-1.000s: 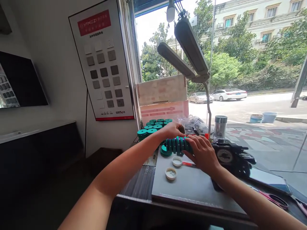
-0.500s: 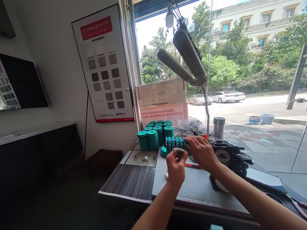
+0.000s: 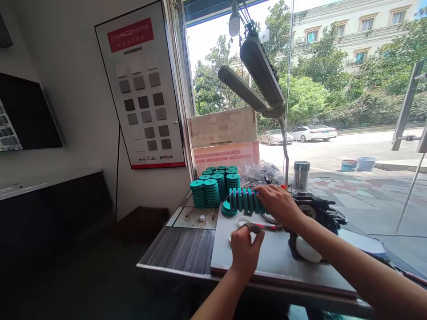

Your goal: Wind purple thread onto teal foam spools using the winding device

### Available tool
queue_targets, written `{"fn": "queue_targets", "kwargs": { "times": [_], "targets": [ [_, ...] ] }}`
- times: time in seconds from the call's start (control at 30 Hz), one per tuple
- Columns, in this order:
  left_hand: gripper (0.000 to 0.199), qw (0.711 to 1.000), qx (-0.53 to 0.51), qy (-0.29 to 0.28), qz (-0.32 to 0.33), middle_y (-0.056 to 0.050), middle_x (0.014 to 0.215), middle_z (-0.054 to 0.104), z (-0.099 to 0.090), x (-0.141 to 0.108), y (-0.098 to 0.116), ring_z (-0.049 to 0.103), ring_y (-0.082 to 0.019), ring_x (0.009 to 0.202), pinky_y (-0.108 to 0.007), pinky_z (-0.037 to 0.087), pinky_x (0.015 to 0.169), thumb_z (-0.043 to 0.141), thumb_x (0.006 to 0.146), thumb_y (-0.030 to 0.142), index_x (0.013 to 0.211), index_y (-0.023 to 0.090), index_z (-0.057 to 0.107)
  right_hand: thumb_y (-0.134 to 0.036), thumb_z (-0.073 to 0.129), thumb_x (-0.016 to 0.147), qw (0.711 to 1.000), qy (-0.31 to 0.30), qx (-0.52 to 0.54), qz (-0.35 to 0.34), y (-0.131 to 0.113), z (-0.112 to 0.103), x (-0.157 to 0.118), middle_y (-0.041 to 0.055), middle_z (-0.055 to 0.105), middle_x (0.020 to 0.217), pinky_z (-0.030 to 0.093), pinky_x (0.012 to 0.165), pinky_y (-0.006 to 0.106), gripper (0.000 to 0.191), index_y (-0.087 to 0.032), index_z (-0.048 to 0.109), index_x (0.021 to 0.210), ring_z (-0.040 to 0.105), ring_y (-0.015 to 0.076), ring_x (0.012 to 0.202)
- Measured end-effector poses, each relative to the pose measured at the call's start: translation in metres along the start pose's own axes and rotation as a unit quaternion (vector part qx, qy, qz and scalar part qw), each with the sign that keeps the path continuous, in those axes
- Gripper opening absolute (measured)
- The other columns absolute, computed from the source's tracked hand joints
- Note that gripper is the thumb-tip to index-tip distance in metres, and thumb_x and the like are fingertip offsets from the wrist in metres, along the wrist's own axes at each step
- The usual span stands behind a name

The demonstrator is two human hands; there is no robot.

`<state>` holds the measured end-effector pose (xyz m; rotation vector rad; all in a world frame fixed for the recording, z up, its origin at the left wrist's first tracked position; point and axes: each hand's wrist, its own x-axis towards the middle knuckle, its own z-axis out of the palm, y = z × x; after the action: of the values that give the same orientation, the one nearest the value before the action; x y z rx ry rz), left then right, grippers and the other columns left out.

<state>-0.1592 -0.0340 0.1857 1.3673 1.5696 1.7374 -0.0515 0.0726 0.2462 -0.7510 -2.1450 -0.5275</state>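
My right hand [image 3: 279, 203] is closed over the right end of a row of teal spools [image 3: 243, 200], which lie side by side on one horizontal shaft. Purple shows between their rims. Lower and to the left, my left hand [image 3: 245, 251] is drawn into a pinch, with a grey-brown wrap [image 3: 252, 227] on a finger. Whatever thumb and finger hold, if anything, is too fine to make out. A black machine [image 3: 312, 215] with a round dial stands to the right of the row. Some loose teal discs [image 3: 229, 209] lie under the row's left end.
Stacks of teal spools [image 3: 211, 191] stand at the back left. A red pen-like tool [image 3: 268, 227] and a pale ring [image 3: 243, 220] lie on the grey board [image 3: 276, 266]. A lamp [image 3: 263, 71] hangs over the table; a lidded jar [image 3: 301, 177] stands behind the machine.
My left hand has moved down and away from the spools, uncovering the pale ring. My right hand stays on the row. The whole view has shifted slightly.
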Motion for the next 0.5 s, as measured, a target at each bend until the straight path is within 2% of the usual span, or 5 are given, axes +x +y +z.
{"fn": "queue_targets", "kwargs": {
  "times": [0.07,0.13,0.3,0.4,0.5],
  "targets": [
    [0.025,0.992,-0.083,0.013,-0.092,0.0,0.059,0.057,0.003,0.006,-0.002,0.035,-0.006,0.05,-0.02,0.028,0.053,0.066,0.062,0.036,0.073,0.014,0.066,-0.032,0.033,0.088,1.0,-0.021,0.007,0.002,0.002,-0.002,0.001,0.0012,0.063,0.09,0.037,0.072,0.025,0.028,-0.021,0.057,0.097,0.056,0.0136,0.083],
    [0.036,0.982,-0.129,-0.002,-0.136,-0.001,0.061,0.058,0.011,0.014,0.001,0.032,-0.004,0.046,-0.019,0.025,0.047,0.066,0.059,0.042,0.079,0.012,0.066,-0.033,0.031,0.088,0.999,-0.042,0.014,0.008,0.003,-0.004,0.002,0.0018,0.063,0.093,0.037,0.072,0.025,0.031,-0.021,0.057,0.099,0.056,0.0137,0.085],
    [0.043,0.967,-0.166,-0.027,-0.189,0.001,0.057,0.055,0.028,0.018,0.009,0.024,-0.001,0.042,-0.019,0.017,0.043,0.068,0.052,0.048,0.076,0.011,0.064,-0.036,0.027,0.089,0.995,-0.09,0.028,0.024,0.004,-0.008,0.005,0.0034,0.063,0.09,0.036,0.069,0.025,0.035,-0.021,0.057,0.101,0.057,0.0144,0.083],
    [0.038,0.967,-0.155,-0.03,-0.199,0.003,0.052,0.049,0.024,0.012,0.002,0.024,-0.001,0.043,-0.018,0.018,0.043,0.067,0.057,0.045,0.072,0.011,0.062,-0.036,0.026,0.089,0.992,-0.116,0.046,0.023,0.007,-0.009,0.01,0.0017,0.063,0.09,0.036,0.068,0.023,0.035,-0.023,0.057,0.102,0.057,0.0134,0.085],
    [0.028,0.968,-0.116,-0.077,-0.211,0.004,0.052,0.049,0.017,0.017,-0.01,0.029,0.0,0.044,-0.016,0.022,0.042,0.068,0.062,0.037,0.066,0.01,0.059,-0.037,0.025,0.09,0.989,-0.132,0.062,0.023,0.012,-0.01,0.015,0.0008,0.063,0.084,0.035,0.065,0.021,0.036,-0.023,0.057,0.098,0.058,0.012,0.081]
  ]
}}
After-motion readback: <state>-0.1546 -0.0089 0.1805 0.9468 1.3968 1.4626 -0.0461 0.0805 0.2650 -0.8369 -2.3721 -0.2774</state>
